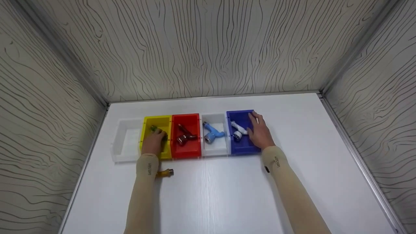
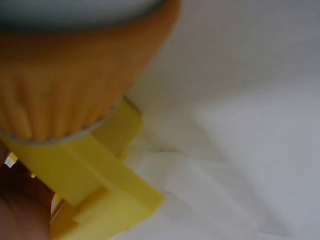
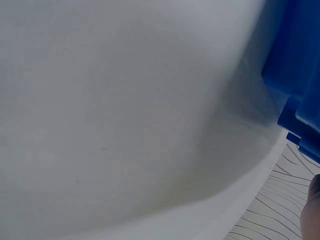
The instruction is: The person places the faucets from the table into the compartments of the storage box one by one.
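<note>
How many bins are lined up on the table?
5, in one row, left to right: white end bin, yellow bin, red bin, white inner bin, blue bin.

Head cam above, fwd/down, wrist cams close, L shares yellow bin (image 1: 166, 149)

Beige sleeves (image 1: 143, 195) with small dark lettering (image 1: 149, 169)
</note>
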Available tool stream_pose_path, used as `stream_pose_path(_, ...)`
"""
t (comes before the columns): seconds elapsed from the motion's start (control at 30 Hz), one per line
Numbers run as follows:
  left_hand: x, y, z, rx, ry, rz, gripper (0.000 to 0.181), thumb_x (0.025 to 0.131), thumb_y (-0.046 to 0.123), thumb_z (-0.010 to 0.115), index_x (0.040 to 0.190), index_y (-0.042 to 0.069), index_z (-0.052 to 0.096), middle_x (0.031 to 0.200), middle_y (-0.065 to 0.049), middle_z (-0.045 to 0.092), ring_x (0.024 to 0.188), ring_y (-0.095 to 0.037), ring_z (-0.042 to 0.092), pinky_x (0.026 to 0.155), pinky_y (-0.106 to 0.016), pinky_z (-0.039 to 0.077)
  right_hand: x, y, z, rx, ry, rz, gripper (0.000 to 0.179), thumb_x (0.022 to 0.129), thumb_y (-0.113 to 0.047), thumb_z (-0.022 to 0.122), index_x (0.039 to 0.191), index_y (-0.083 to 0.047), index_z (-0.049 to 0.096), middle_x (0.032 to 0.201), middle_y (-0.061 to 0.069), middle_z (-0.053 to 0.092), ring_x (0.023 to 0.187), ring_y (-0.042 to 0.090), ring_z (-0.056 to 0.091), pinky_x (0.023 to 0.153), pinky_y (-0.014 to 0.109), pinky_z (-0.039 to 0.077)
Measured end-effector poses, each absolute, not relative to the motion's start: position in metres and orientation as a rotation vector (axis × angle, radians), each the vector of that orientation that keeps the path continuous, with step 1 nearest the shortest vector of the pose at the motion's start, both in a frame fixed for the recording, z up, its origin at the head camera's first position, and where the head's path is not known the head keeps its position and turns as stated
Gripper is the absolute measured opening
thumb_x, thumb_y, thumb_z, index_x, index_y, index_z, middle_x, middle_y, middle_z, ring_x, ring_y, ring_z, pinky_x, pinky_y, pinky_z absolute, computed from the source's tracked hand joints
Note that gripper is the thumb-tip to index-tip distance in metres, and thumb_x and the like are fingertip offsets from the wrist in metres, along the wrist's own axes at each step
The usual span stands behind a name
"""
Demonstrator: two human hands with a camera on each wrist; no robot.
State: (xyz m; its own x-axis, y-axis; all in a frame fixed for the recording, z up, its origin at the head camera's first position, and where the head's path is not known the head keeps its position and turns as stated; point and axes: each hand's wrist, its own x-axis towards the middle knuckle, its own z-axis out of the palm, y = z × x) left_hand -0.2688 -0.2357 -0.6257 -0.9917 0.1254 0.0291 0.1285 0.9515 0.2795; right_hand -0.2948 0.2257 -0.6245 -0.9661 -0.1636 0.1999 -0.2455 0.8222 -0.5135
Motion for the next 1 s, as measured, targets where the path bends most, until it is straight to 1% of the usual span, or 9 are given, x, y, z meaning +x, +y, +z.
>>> stream_pose_path(0.23, -0.27, -0.235, -0.625, -0.2, -3.106, -0.447, 0.032, 0.105, 0.006, 0.058, 0.134, 0.015, 0.067, 0.136, -0.012, 0.062, 0.119, -0.035, 0.065, 0.11, -0.053, 0.052, -0.294, 0.226, -0.623, 0.322, -2.851, 0.837, 0.065, 0.101, -0.01, 0.062, 0.16, -0.003, 0.034, 0.164, 0.021, 0.027, 0.152, 0.039, 0.033, 0.121, 0.054, 0.038)
stream_pose_path(0.6, -0.267, -0.231, -0.618, -0.179, -3.137, -0.372, 0.042, 0.104, 0.0, 0.057, 0.143, 0.015, 0.06, 0.145, -0.014, 0.058, 0.12, -0.038, 0.066, 0.11, -0.055, 0.051, -0.295, 0.225, -0.622, 0.315, -2.852, 0.833, 0.065, 0.101, -0.01, 0.063, 0.16, -0.003, 0.035, 0.164, 0.02, 0.028, 0.153, 0.039, 0.032, 0.123, 0.053, 0.035)
stream_pose_path(0.7, -0.266, -0.228, -0.614, -0.18, -3.132, -0.319, 0.043, 0.104, 0.003, 0.058, 0.146, 0.013, 0.058, 0.149, -0.015, 0.057, 0.126, -0.04, 0.063, 0.111, -0.057, 0.049, -0.296, 0.225, -0.621, 0.317, -2.846, 0.827, 0.066, 0.101, -0.01, 0.063, 0.16, -0.003, 0.036, 0.164, 0.02, 0.029, 0.152, 0.039, 0.033, 0.122, 0.053, 0.036)
stream_pose_path(0.83, -0.261, -0.223, -0.604, -0.18, -3.105, -0.303, 0.046, 0.102, 0.01, 0.063, 0.147, 0.012, 0.057, 0.152, -0.016, 0.055, 0.138, -0.041, 0.054, 0.116, -0.057, 0.044, -0.296, 0.226, -0.622, 0.32, -2.852, 0.813, 0.066, 0.101, -0.011, 0.063, 0.16, -0.003, 0.035, 0.164, 0.021, 0.027, 0.152, 0.04, 0.033, 0.119, 0.054, 0.04)
stream_pose_path(0.9, -0.256, -0.221, -0.598, -0.183, -3.086, -0.307, 0.049, 0.1, 0.012, 0.066, 0.148, 0.012, 0.056, 0.153, -0.016, 0.054, 0.141, -0.041, 0.051, 0.118, -0.058, 0.042, -0.295, 0.226, -0.622, 0.323, -2.861, 0.812, 0.066, 0.102, -0.011, 0.062, 0.16, -0.003, 0.034, 0.165, 0.021, 0.027, 0.152, 0.04, 0.033, 0.119, 0.054, 0.04)
stream_pose_path(1.0, -0.246, -0.217, -0.589, -0.188, -3.063, -0.274, 0.051, 0.099, 0.013, 0.068, 0.149, 0.012, 0.055, 0.154, -0.016, 0.053, 0.143, -0.04, 0.049, 0.119, -0.058, 0.041, -0.295, 0.225, -0.623, 0.321, -2.866, 0.811, 0.065, 0.102, -0.011, 0.062, 0.16, -0.002, 0.034, 0.165, 0.021, 0.026, 0.153, 0.04, 0.031, 0.121, 0.054, 0.038)
